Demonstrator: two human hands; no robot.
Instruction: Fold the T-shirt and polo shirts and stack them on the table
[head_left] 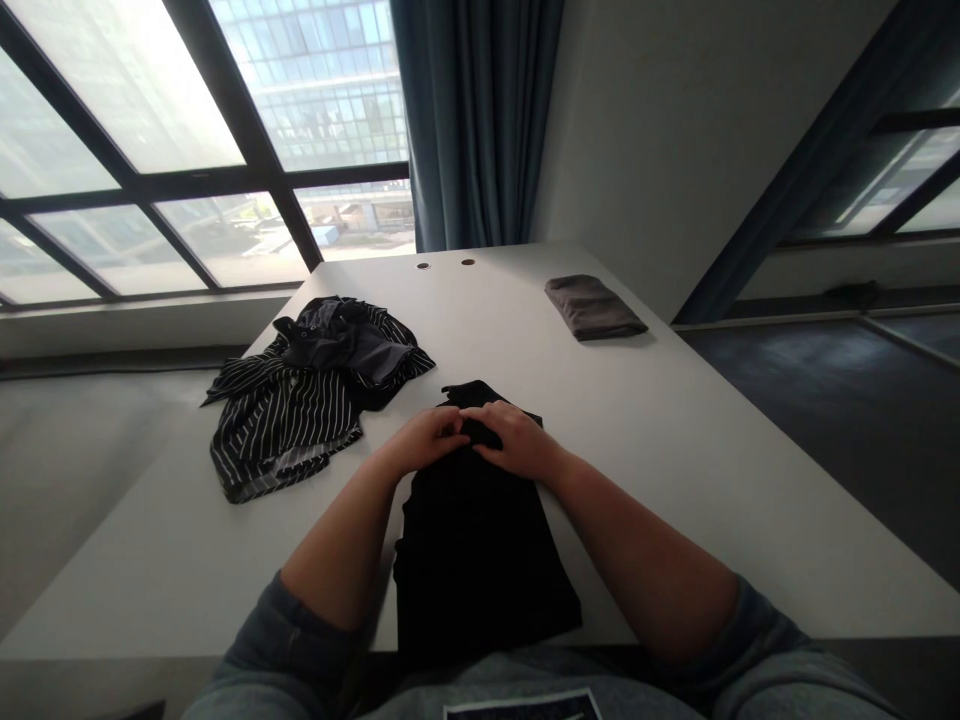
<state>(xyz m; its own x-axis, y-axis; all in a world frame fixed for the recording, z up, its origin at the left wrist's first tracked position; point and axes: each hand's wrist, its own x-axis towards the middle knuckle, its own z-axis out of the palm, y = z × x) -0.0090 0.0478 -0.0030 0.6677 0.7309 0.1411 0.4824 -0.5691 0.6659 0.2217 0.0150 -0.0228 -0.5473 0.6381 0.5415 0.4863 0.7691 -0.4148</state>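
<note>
A black garment lies lengthwise in front of me, its near end reaching the table edge and my body. Both hands meet at its narrower far end. My left hand is closed, its curled fingertips pinching the dark cloth. My right hand arches over the same end from the right, fingers and thumb bent around a bit of the fabric. Its fingertips touch or nearly touch those of the left. The exact grip is partly hidden by the fingers and the dark cloth.
On the white table, a loose heap of black-and-white striped clothing with a dark grey garment on top lies at left. A folded grey-brown cloth rests at the far right. Behind are windows and a blue curtain.
</note>
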